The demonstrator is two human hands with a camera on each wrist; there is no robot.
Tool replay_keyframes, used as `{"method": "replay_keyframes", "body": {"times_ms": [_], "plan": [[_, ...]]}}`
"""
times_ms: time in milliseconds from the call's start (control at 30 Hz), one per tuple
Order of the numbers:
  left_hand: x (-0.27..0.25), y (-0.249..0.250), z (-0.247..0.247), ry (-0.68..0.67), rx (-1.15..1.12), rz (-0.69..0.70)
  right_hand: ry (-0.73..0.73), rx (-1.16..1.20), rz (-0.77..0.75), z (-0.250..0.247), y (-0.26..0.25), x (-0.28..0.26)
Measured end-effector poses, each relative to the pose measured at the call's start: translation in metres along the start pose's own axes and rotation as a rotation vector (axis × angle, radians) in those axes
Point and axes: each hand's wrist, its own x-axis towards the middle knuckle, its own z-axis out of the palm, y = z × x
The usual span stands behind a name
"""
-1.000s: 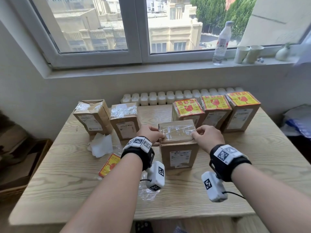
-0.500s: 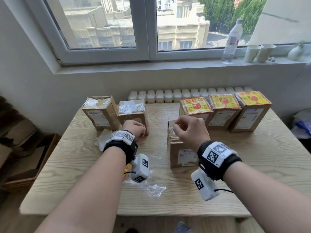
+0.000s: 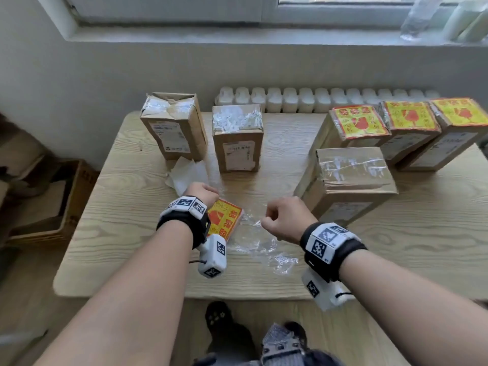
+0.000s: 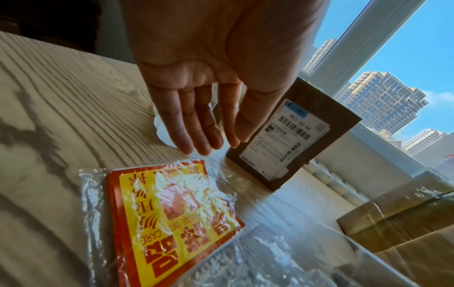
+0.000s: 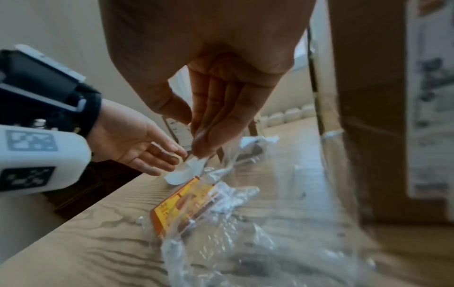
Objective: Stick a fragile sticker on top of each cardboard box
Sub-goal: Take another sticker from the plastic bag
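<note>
On the wooden table (image 3: 126, 212) the stack of fragile stickers (image 3: 224, 219) lies near the front edge, inside a clear plastic wrapper (image 3: 264, 247) that spreads to the right of it. The left hand (image 4: 203, 93) hovers above the far end of the stack with straight, relaxed fingers and holds nothing. The right hand (image 5: 216, 93) pinches an edge of the wrapper between thumb and fingertips.

Just right of this hand stands an unstickered box (image 3: 351, 178); between it and the next unstickered box (image 3: 237, 138) the table is bare. A third unstickered box (image 3: 174, 125) stands at the back left, with crumpled white paper (image 3: 187, 175) in front of it. Three stickered boxes (image 3: 359, 125) stand in a row at the back right, touching each other.

The top sticker shows red Chinese characters on yellow and the words "WITH CARE". A box label reads "951 K5 44".
</note>
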Motion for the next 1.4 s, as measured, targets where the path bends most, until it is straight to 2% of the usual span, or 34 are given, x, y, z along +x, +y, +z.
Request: {"method": "replay_keyframes", "body": {"times_ms": [133, 267, 333, 433, 567, 700, 767, 833, 867, 967, 1100, 1200, 1333, 1400], "plan": [[0.01, -0.004, -0.001, 0.033, 0.091, 0.0, -0.055, -0.016, 0.216, -0.002, 0.017, 0.002], [0.018, -0.006, -0.002, 0.028, 0.187, -0.022, -0.171, -0.032, 0.456, 0.007, 0.032, 0.002], [0.022, -0.009, -0.002, -0.007, 0.224, -0.039, -0.225, 0.055, 0.603, 0.016, 0.042, 0.006], [0.026, -0.015, -0.002, -0.079, 0.257, -0.06, -0.233, 0.298, 0.714, 0.027, 0.048, 0.015], [0.032, -0.029, -0.002, -0.105, 0.254, -0.092, -0.148, 0.678, 0.727, 0.037, 0.036, 0.022], [0.035, -0.044, -0.004, -0.072, 0.217, -0.125, -0.143, 0.749, 0.804, 0.05, 0.026, 0.029], [0.035, -0.048, -0.004, -0.066, 0.213, -0.13, 0.009, 0.745, 0.82, 0.055, 0.026, 0.035], [0.036, -0.05, -0.002, -0.096, 0.239, -0.142, 0.166, 0.696, 0.771, 0.053, 0.027, 0.037], [0.037, -0.05, -0.001, -0.116, 0.248, -0.15, 0.174, 0.711, 0.742, 0.052, 0.025, 0.036], [0.037, -0.048, 0.001, -0.148, 0.268, -0.154, 0.05, 0.8, 0.705, 0.048, 0.019, 0.034], [0.036, -0.042, -0.002, -0.12, 0.237, -0.084, -0.07, 1.085, 0.708, 0.047, 0.016, 0.035], [0.037, -0.038, -0.005, -0.152, 0.102, -0.06, 0.019, 1.041, 0.67, 0.05, 0.021, 0.038], [0.037, -0.039, -0.007, -0.197, -0.069, -0.087, 0.189, 0.729, 0.512, 0.051, 0.025, 0.041], [0.035, -0.037, -0.01, -0.238, -0.117, -0.097, 0.202, 0.781, 0.512, 0.049, 0.025, 0.042]]}}
